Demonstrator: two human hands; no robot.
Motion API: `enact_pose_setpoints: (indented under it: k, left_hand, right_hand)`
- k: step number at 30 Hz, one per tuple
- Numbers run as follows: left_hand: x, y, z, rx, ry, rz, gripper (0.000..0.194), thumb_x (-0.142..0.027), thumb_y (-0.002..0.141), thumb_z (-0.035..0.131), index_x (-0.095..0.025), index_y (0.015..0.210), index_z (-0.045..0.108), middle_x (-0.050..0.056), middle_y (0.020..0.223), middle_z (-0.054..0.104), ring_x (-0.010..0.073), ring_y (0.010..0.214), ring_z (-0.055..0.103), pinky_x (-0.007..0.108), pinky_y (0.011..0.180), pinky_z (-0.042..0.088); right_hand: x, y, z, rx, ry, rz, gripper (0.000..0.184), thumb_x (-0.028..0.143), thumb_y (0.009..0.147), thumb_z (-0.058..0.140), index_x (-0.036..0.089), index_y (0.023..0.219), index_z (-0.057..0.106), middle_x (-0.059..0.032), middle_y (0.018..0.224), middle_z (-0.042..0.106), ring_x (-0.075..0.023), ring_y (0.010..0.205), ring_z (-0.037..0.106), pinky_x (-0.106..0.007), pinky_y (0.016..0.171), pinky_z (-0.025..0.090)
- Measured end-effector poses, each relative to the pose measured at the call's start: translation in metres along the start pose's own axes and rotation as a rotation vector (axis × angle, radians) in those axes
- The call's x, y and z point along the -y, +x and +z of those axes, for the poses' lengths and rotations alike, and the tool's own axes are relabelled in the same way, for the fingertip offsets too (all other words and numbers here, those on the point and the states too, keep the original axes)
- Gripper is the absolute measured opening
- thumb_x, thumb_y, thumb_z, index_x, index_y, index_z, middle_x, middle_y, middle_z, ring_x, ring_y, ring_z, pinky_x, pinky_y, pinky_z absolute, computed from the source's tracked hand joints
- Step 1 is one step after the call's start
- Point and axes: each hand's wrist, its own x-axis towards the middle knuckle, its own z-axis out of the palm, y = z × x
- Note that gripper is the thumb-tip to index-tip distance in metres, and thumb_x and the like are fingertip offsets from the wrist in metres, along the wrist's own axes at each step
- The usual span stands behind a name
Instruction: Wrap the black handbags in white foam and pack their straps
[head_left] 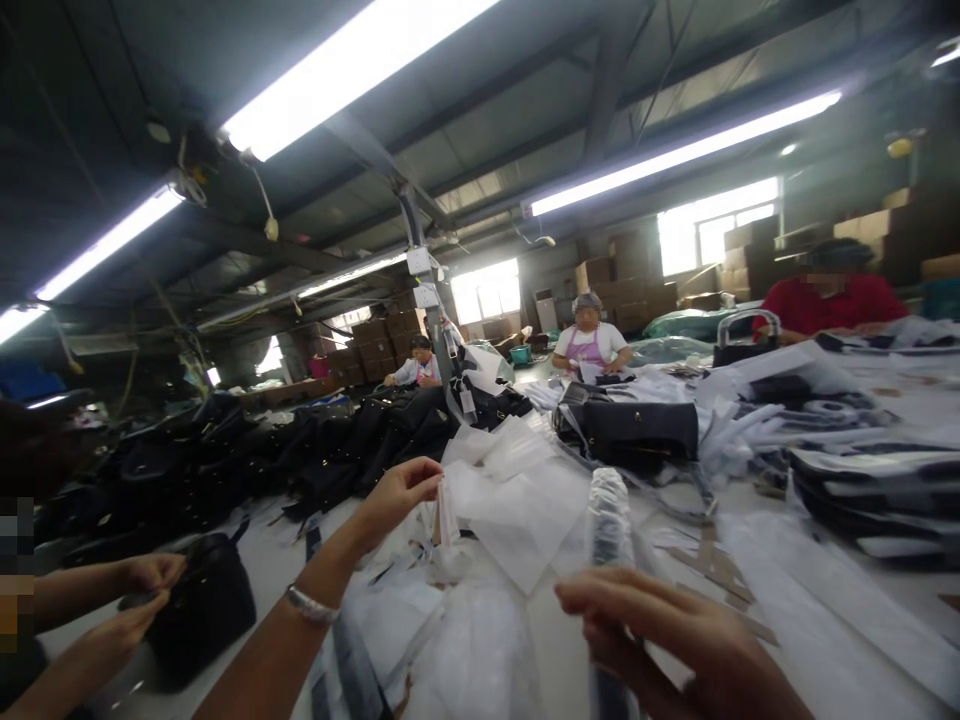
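My left hand reaches forward over the table, fingers pinched on a thin white paper or plastic piece at the edge of a heap of white sheets. A bracelet sits on that wrist. My right hand is low at the front, fingers curled round the lower end of a long bubble-wrapped strap that stands up from it. White plastic bags lie crumpled between my two arms.
A co-worker's two hands at the left hold a black handbag. Black bags are heaped at the left and centre. Stacked packed bags fill the right. Three people sit at the far side.
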Motion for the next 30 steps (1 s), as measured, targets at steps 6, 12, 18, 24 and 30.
enact_pose_setpoints:
  k: [6, 12, 18, 24, 30]
  left_hand:
    - [-0.09, -0.015, 0.025, 0.095, -0.042, 0.203, 0.031, -0.046, 0.086, 0.067, -0.017, 0.095, 0.066, 0.001, 0.084, 0.068, 0.0146, 0.081, 0.062, 0.027, 0.077, 0.049]
    - [-0.125, -0.026, 0.05, 0.177, -0.093, 0.265, 0.029, -0.044, 0.086, 0.068, -0.017, 0.097, 0.067, 0.002, 0.085, 0.069, 0.0159, 0.082, 0.064, 0.028, 0.077, 0.05]
    - [-0.121, -0.032, 0.061, 0.172, -0.375, 0.029, 0.036, -0.044, 0.081, 0.074, -0.018, 0.104, 0.067, -0.003, 0.076, 0.061, 0.009, 0.066, 0.059, 0.024, 0.068, 0.048]
    - [-0.106, -0.034, 0.076, 0.3, -0.298, -0.035, 0.043, -0.054, 0.08, 0.072, -0.016, 0.099, 0.069, -0.004, 0.071, 0.058, 0.0012, 0.045, 0.039, 0.018, 0.044, 0.027]
    - [-0.098, -0.028, 0.085, 0.255, -0.247, 0.024, 0.051, -0.06, 0.071, 0.078, -0.015, 0.095, 0.071, -0.002, 0.064, 0.062, 0.0095, 0.058, 0.055, 0.021, 0.055, 0.041]
  right_hand:
    - [0.0, 0.07, 0.015, -0.044, 0.185, 0.173, 0.068, 0.037, 0.085, 0.074, 0.026, 0.146, 0.046, -0.0136, 0.147, 0.052, -0.0289, 0.124, 0.06, -0.048, 0.101, 0.054]
    - [-0.013, 0.08, 0.009, 0.035, 0.651, 0.276, 0.045, 0.038, 0.087, 0.073, 0.017, 0.124, 0.062, -0.0074, 0.105, 0.074, -0.0199, 0.094, 0.071, -0.033, 0.085, 0.057]
    - [-0.012, 0.059, -0.024, 0.033, 0.495, 0.334, 0.02, 0.026, 0.084, 0.073, 0.014, 0.1, 0.075, 0.0006, 0.08, 0.07, -0.0127, 0.072, 0.063, -0.021, 0.066, 0.05]
    - [-0.005, 0.035, -0.05, -0.028, 0.161, 0.298, 0.031, 0.041, 0.095, 0.059, 0.017, 0.095, 0.078, -0.0015, 0.08, 0.074, -0.0165, 0.071, 0.068, -0.023, 0.063, 0.054]
    - [-0.01, 0.004, -0.064, -0.239, -0.175, -0.088, 0.026, 0.022, 0.097, 0.058, 0.028, 0.118, 0.073, -0.005, 0.11, 0.077, -0.0192, 0.096, 0.075, -0.026, 0.084, 0.061]
